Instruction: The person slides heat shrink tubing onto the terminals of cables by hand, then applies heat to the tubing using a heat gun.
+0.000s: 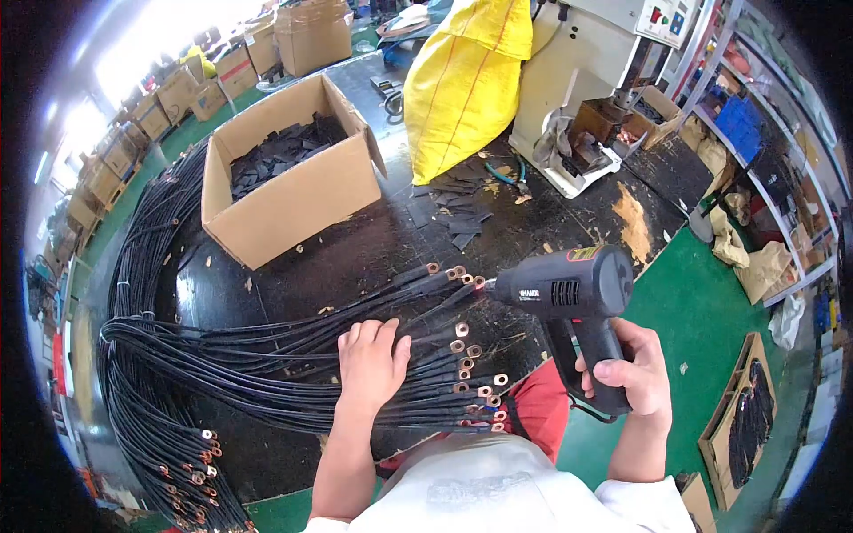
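My right hand point(633, 373) is wrapped round the handle of a black heat gun point(566, 291). The gun's nozzle points left at the copper ring terminals point(458, 273) on the ends of several black cables. My left hand point(373, 360) lies palm down across the bundle of black cables point(258, 360), thumb apart from the fingers; its palm side is hidden. More cable ends with ring terminals point(484, 392) fan out to the right of my left hand, near the table edge.
A cardboard box point(293, 209) of black sleeve pieces stands on the black table point(267, 298). Behind are loose black pieces point(453, 213), pliers point(510, 178), a yellow sack point(466, 89) and a bench machine point(569, 98). More cables point(155, 240) hang over the left side.
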The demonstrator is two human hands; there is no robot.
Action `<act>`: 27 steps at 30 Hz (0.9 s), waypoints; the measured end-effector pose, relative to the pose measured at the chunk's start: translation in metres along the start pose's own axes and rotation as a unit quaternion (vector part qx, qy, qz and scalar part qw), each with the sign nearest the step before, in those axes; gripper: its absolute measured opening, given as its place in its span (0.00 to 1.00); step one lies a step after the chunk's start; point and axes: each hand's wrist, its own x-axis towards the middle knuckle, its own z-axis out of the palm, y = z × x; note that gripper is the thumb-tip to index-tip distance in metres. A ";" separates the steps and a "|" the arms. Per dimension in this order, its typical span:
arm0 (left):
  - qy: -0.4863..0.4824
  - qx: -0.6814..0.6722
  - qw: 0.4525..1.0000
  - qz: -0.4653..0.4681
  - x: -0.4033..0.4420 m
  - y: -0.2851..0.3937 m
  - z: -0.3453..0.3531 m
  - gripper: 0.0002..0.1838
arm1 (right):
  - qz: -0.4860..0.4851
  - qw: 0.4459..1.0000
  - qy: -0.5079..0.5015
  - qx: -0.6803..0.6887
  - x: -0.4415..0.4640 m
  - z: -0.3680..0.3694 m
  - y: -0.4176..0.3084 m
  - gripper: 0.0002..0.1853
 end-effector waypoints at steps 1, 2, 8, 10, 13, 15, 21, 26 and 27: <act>-0.012 -0.003 1.000 0.000 -0.001 0.000 0.000 0.20 | -0.001 1.000 -0.002 0.005 -0.001 -0.001 0.000 0.31; -0.004 -0.008 1.000 0.006 -0.001 -0.001 0.001 0.20 | -0.002 1.000 -0.005 0.010 -0.002 -0.002 0.000 0.31; 0.049 -0.016 0.998 0.038 0.001 -0.001 0.007 0.20 | 0.008 1.000 0.000 0.000 0.000 -0.004 0.003 0.31; 0.018 -0.025 0.999 0.034 0.002 0.003 0.004 0.19 | 0.003 1.000 0.001 -0.007 0.002 -0.003 0.002 0.31; 0.009 -0.040 0.998 0.037 -0.001 0.001 0.003 0.19 | 0.002 1.000 -0.020 -0.001 0.001 -0.003 -0.002 0.28; 0.034 -0.047 0.997 0.041 -0.003 0.000 0.003 0.18 | 0.007 0.999 -0.034 0.000 0.000 -0.003 -0.004 0.27; 0.096 -0.050 0.993 0.045 -0.001 0.000 0.005 0.17 | 0.014 0.999 -0.025 -0.014 0.001 -0.003 -0.004 0.28; -0.001 -0.052 0.996 0.077 -0.002 0.003 0.004 0.17 | 0.018 1.000 -0.012 -0.014 0.002 -0.003 -0.003 0.29; -0.007 -0.059 0.995 0.079 -0.002 0.003 0.004 0.17 | 0.017 1.000 -0.022 -0.010 0.001 -0.003 -0.004 0.29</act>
